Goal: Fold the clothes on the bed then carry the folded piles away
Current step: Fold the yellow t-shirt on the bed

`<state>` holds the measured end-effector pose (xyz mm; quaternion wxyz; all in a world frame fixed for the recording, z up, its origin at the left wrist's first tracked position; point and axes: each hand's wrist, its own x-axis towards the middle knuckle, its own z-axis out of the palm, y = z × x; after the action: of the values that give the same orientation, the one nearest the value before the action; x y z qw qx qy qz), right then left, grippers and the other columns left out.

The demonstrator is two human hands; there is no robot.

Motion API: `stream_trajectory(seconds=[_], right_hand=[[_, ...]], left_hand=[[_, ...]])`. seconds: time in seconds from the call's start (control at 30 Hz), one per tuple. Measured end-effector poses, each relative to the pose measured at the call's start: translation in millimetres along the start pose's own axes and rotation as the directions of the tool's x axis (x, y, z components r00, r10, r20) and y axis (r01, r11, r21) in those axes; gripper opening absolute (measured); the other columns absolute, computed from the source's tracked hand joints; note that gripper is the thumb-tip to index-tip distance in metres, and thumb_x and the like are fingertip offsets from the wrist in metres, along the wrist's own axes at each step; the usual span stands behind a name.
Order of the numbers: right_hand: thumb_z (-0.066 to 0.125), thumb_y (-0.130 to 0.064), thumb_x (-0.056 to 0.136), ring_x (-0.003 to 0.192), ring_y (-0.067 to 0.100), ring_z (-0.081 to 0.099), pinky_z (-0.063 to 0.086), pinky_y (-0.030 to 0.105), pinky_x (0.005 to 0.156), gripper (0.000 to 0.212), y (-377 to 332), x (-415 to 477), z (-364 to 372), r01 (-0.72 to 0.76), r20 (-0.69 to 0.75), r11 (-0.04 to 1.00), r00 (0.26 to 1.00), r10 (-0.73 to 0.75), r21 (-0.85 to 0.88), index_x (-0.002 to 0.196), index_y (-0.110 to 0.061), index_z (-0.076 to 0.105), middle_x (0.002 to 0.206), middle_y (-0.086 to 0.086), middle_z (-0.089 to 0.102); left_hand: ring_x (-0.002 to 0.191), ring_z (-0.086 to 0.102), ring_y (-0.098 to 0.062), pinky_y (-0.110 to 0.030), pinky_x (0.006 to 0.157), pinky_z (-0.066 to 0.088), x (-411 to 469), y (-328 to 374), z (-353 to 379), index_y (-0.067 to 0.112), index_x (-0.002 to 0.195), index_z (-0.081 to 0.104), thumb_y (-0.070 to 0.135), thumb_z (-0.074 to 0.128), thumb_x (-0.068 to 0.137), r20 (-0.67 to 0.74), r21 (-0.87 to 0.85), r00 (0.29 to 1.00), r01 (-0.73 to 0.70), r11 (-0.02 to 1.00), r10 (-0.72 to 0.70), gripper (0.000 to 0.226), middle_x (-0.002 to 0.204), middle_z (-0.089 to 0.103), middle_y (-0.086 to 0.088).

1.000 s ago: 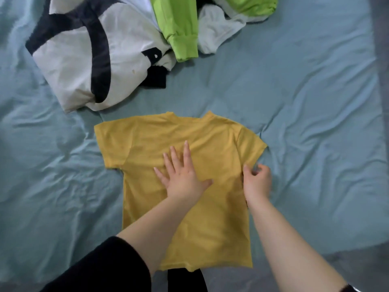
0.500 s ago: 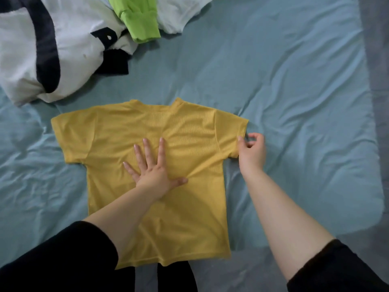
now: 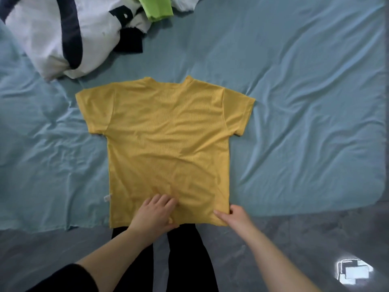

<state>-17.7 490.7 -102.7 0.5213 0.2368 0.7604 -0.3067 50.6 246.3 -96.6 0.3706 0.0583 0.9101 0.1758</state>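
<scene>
Head view, looking down on the bed (image 3: 305, 102): at its far left corner lies a crumpled white and black garment (image 3: 52, 34), with a green garment (image 3: 156, 8) touching its right side at the far edge, both not yet folded. Nearer the middle of the bed a yellow T-shirt (image 3: 166, 133) is spread flat, collar towards the far edge, sleeves out to either side, its hem hanging just over the near edge. The left hand (image 3: 155, 216) sits on the hem near its middle, fingers curled into the cloth and thumb at the hem's edge, so it looks to be gripping the fabric; small creases fan out from it. Just to the right, the right hand (image 3: 235, 216) pinches the near right corner of the hem between finger and thumb. Further right the sheet is rumpled, and the grey floor (image 3: 315, 239) shows beyond the bed's near right corner. The shirt looks thin, ribbed and limp: light to lift, but it will sag and slide on the sheet. It is best held at corners and hem, kept taut, and pressed flat after each fold.
</scene>
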Motion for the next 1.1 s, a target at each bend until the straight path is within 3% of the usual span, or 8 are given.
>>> stream_trajectory(seconds=[0.27,0.4,0.5,0.57,0.67,0.77,0.87,1.1], right_hand=[[0.064,-0.018,0.092,0.056,0.015,0.068,0.049,0.019,0.047,0.021,-14,-8,-18,-0.165,0.108,0.876,0.986,0.130,0.452,0.105,-0.005,0.054,0.073,0.010,0.072],[0.064,-0.015,0.091,0.050,0.013,0.066,0.049,0.019,0.043,0.018,-24,-5,-22,-0.181,0.082,0.813,0.983,0.163,0.553,0.101,-0.007,0.051,0.065,0.008,0.071],[0.071,-0.025,0.086,0.067,0.020,0.062,0.048,0.027,0.052,0.027,-28,-2,-22,0.007,-0.252,0.980,0.967,0.043,0.197,0.096,-0.011,0.050,0.082,0.005,0.062],[0.070,-0.040,0.083,0.076,0.018,0.055,0.042,0.030,0.061,0.030,-30,-4,-19,0.257,-0.461,0.907,0.795,-0.394,-0.333,0.090,-0.016,0.054,0.081,-0.003,0.056],[0.059,-0.061,0.079,0.092,0.015,0.053,0.044,0.032,0.081,0.047,-44,-15,1,0.543,-0.065,0.536,0.661,-0.748,-0.646,0.103,-0.021,0.062,0.097,-0.005,0.060],[0.060,-0.045,0.083,0.113,0.018,0.049,0.038,0.033,0.097,0.036,-52,-7,22,0.530,0.230,0.437,0.787,-0.572,-0.727,0.115,-0.026,0.060,0.114,-0.005,0.057],[0.057,-0.021,0.084,0.102,0.022,0.060,0.048,0.032,0.085,0.019,-70,5,18,0.445,0.187,0.671,0.887,-0.423,-0.594,0.100,-0.022,0.067,0.106,0.000,0.067],[0.056,-0.012,0.080,0.082,0.020,0.057,0.042,0.028,0.064,0.012,-108,25,-7,0.374,0.225,0.686,0.927,-0.301,-0.624,0.084,-0.023,0.058,0.085,-0.002,0.060]], left_hand=[[0.077,0.059,-0.021,-0.041,0.064,0.048,7,29,10,0.022,0.101,0.063,0.060,0.081,0.047,-0.103,0.191,0.995,0.004,0.982,0.016,0.068,0.089,0.059,0.001],[0.086,0.058,-0.019,-0.036,0.071,0.046,15,34,14,0.023,0.100,0.059,0.046,0.070,0.072,-0.098,0.099,0.995,0.005,0.995,0.004,0.039,0.093,0.059,0.005],[0.101,0.055,-0.019,-0.033,0.081,0.044,24,30,13,0.020,0.105,0.057,0.032,0.045,0.094,-0.046,-0.103,0.998,0.032,0.994,-0.037,0.021,0.105,0.060,0.004],[0.100,0.057,-0.020,-0.034,0.080,0.048,29,25,8,0.019,0.108,0.060,0.030,0.044,0.096,0.003,-0.237,0.999,0.053,0.970,-0.054,0.023,0.105,0.062,0.000],[0.100,0.060,-0.022,-0.033,0.081,0.048,34,18,-1,0.017,0.113,0.062,0.029,0.048,0.095,0.036,-0.321,0.999,0.049,0.946,-0.040,0.025,0.109,0.064,-0.002],[0.102,0.060,-0.022,-0.032,0.084,0.047,38,12,-10,0.015,0.111,0.064,0.023,0.051,0.093,0.057,-0.354,0.996,0.082,0.932,-0.066,0.024,0.111,0.066,-0.003],[0.099,0.061,-0.020,-0.027,0.079,0.045,42,-3,-24,0.016,0.104,0.067,0.026,0.061,0.087,0.150,-0.417,0.982,0.166,0.894,-0.112,0.021,0.105,0.067,-0.002],[0.076,0.053,-0.008,-0.019,0.058,0.037,42,-85,-79,0.025,0.089,0.066,0.034,0.066,0.083,0.282,-0.275,0.943,0.258,0.926,-0.179,0.010,0.081,0.058,0.011]])
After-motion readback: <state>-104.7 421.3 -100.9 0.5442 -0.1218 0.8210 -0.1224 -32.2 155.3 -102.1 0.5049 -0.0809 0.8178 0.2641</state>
